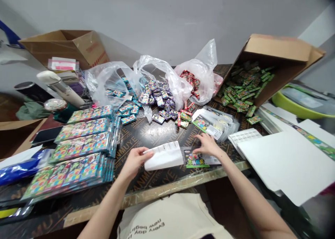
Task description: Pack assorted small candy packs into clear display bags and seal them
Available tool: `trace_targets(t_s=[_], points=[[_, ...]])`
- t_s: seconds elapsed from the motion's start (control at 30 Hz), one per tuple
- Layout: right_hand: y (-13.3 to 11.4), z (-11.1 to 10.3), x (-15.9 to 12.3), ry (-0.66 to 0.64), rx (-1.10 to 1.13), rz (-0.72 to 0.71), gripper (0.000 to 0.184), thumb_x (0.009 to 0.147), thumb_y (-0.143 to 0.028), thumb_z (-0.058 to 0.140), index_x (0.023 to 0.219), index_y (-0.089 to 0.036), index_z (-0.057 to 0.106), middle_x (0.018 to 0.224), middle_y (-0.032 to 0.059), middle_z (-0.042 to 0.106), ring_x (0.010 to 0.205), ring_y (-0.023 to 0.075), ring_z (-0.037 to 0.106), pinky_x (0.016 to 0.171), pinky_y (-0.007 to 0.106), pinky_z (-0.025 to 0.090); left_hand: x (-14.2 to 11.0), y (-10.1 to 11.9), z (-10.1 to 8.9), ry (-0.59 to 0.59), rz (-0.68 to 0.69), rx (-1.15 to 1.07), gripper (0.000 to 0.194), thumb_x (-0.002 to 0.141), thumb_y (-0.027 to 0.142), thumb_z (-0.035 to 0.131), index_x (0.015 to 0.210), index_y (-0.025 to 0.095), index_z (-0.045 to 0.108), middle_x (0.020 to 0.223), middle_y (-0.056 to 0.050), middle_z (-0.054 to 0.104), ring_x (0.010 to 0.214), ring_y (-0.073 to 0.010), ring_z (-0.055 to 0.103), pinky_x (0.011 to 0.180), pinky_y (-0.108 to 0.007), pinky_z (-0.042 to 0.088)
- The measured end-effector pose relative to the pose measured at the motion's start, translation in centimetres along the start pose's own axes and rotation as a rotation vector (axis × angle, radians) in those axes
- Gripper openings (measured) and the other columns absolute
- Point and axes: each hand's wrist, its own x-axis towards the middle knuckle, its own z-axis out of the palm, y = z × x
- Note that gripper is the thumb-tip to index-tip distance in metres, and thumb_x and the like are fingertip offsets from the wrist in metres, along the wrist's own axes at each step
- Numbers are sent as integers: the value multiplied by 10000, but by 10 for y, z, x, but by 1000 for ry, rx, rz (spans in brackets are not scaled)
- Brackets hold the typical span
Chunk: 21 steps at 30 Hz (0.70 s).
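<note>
My left hand (137, 159) pinches the left end of a white label sheet (164, 157) with faint printing along its upper edge. The sheet's right end meets a clear plastic pouch with a green and black printed header (195, 159), lying flat on the dark table. Over the pouch's right part is my right hand (208, 145), thumb and fingers spread; whether it touches the pouch I cannot tell. Just behind it lies a stack of similar clear printed pouches (213, 124). Small purple candy packs (163, 103), red packs (192, 82) and green packs (185, 117) are heaped beyond.
Filled, flat candy packages (78, 153) are stacked at left. Clear plastic bags (110, 82) holding small packs stand at the back. A tilted cardboard box (277, 49) spills green packs at right, near white card sheets (288, 158). Bottles (62, 89) stand at back left.
</note>
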Motion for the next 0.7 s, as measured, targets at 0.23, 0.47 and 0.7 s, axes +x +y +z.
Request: trace_targets(t_s=[0.23, 0.47, 0.7], points=[[56, -13, -21, -53, 116, 77, 232, 635, -345, 670, 733, -187, 531, 631, -23, 553, 615, 143, 522, 599, 254, 386, 5, 28, -17, -118, -133, -322, 253, 587, 283, 761, 671, 124, 583, 565, 27, 580, 448, -60, 498, 435, -154, 367], [100, -95, -24, 928, 950, 84, 311, 640, -377, 683, 880, -213, 572, 675, -25, 571, 579, 109, 516, 565, 231, 401, 81, -18, 110, -196, -195, -30, 168, 611, 225, 710, 670, 97, 620, 596, -41, 623, 563, -145, 594, 558, -251, 479], [95, -52, -11, 458, 600, 51, 299, 735, -479, 564, 812, -192, 603, 664, 4, 593, 581, 132, 520, 555, 248, 401, 135, -44, 172, -54, -87, 216, 137, 558, 156, 690, 528, 135, 559, 428, 46, 498, 491, -121, 541, 458, -191, 395]])
